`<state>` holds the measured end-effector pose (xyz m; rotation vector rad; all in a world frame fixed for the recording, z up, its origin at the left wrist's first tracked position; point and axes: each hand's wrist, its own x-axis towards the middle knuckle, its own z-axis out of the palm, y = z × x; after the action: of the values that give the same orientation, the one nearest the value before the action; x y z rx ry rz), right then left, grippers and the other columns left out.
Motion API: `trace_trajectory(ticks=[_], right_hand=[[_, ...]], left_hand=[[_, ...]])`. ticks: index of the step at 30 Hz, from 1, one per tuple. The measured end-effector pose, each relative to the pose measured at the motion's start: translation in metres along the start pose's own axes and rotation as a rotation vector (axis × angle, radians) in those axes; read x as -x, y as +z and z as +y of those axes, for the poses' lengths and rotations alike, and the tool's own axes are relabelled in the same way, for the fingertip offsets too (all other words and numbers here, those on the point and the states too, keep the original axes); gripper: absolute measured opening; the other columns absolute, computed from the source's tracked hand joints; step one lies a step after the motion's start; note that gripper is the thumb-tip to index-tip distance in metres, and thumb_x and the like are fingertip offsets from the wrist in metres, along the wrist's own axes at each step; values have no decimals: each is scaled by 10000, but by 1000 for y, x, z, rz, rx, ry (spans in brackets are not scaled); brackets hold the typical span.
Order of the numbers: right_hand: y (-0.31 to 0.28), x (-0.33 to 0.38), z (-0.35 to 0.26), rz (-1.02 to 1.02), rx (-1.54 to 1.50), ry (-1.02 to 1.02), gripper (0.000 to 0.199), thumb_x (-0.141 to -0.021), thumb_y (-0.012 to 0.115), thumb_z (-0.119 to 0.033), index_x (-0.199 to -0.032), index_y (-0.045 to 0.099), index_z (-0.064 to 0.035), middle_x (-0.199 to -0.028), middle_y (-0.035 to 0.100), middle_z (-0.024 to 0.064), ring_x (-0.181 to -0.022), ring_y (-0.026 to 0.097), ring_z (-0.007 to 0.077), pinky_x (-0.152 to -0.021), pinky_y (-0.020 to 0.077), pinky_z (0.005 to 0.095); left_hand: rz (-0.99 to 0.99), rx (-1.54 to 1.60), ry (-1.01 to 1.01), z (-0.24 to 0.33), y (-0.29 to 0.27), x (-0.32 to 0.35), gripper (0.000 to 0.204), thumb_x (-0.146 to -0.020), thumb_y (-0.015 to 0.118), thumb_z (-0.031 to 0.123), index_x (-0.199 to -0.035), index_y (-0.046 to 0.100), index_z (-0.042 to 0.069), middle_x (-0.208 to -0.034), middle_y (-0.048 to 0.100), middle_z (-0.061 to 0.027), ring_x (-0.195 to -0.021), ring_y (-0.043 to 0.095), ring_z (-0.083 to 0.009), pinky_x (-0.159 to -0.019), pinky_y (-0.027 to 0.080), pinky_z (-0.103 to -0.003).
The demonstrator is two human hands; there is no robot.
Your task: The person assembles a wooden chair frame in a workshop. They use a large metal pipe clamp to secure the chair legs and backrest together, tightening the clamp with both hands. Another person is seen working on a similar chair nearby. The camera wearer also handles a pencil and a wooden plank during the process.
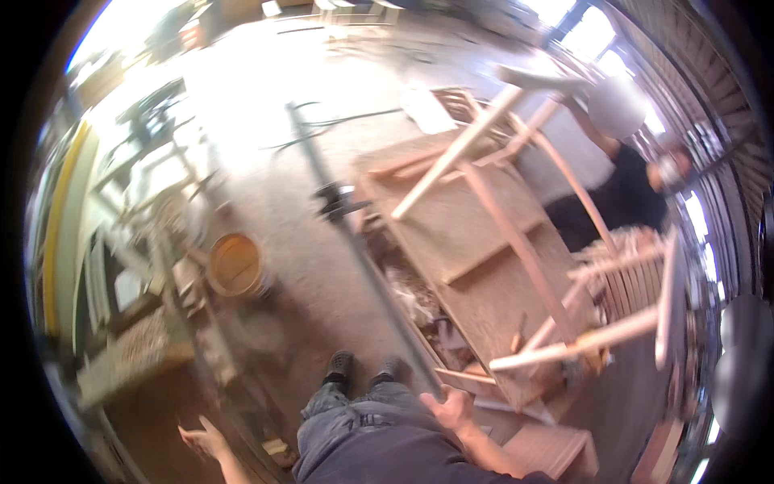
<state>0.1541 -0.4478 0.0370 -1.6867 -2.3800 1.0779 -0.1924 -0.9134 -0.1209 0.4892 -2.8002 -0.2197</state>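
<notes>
In my right hand (453,409) is the lower end of a long grey bar clamp (379,282), fingers wrapped around it. The bar slants up and away to the left over the floor, and a dark sliding jaw (332,202) sits partway along it. My left hand (206,440) is held out low on the left, holding nothing, its fingers apart. A wooden chair frame (516,234) stands on the bench to the right of the clamp. Motion blurs much of the picture.
The wooden workbench (492,298) stands on my right; a person in dark clothes (617,202) is behind it. An orange-topped bucket (236,262) is on the floor at left, near piled wood pieces (153,339). A wooden stool (552,448) lies near my right forearm.
</notes>
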Motion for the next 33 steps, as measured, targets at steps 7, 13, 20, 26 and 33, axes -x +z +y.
trace_trajectory(ticks=[7, 13, 20, 26, 33], right_hand=[[-15, 72, 26, 16, 30, 32, 479, -823, 764, -493, -959, 746, -34, -840, 728, 184, -812, 715, 364, -736, 557, 423], [-33, 120, 68, 242, -99, -83, 330, -811, 811, -391, -841, 716, -75, -740, 682, 146, -697, 680, 332, -629, 521, 416], [-76, 152, 82, 546, -367, -106, 302, -842, 800, -365, -790, 686, -90, -650, 623, 115, -603, 627, 305, -563, 478, 396], [-96, 205, 135, 954, -472, -2, 294, -850, 801, -364, -774, 703, -97, -628, 632, 72, -569, 633, 240, -532, 477, 358], [-84, 264, 205, 1223, -711, 119, 309, -924, 677, -115, -686, 481, -107, -576, 470, -47, -509, 458, 48, -431, 271, 255]], left_hand=[[-787, 887, 584, 239, 8, 103, 760, -909, 669, 120, -1524, 238, 2, -1406, 457, -246, -1262, 504, -353, -1050, 430, -439], [-1254, 1332, 723, 377, -53, 214, 790, -911, 678, 134, -1545, 219, 35, -1374, 504, -192, -1144, 569, -278, -971, 479, -399], [-1589, 1425, 1002, 463, -162, 376, 853, -912, 748, 245, -1550, 214, 57, -1335, 530, -184, -1056, 577, -195, -890, 506, -350], [-2122, 1114, 942, 522, -151, 467, 820, -922, 727, 412, -1531, 284, 88, -1284, 571, -115, -1046, 611, -209, -849, 520, -387], [-2506, 926, 85, 584, -166, 549, 1007, -839, 751, 583, -1575, 234, 131, -1540, 306, -223, -1319, 442, -340, -1119, 346, -460]])
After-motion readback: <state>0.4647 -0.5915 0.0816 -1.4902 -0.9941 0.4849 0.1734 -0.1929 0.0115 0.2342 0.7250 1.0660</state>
